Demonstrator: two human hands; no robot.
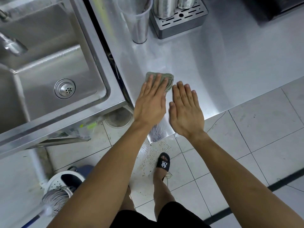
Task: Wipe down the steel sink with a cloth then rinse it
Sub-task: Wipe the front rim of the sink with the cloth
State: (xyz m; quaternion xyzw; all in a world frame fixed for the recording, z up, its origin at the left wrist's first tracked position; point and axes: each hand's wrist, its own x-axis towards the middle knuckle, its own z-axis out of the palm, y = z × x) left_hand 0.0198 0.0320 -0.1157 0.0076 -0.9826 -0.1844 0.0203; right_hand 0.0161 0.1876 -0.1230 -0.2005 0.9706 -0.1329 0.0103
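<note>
So the left hand [150, 102] is pressed flat, fingers spread, on a greenish cloth [162, 79] sitting on the steel counter [222, 63], just right of the sink [49, 66]. Right hand [185, 109] is open too, palm down beside the cloth, holding nothing.

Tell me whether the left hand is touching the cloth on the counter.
Touching. The head view shows the left hand laid flat with its fingers spread on top of the green cloth, pressing it against the steel counter.
</note>
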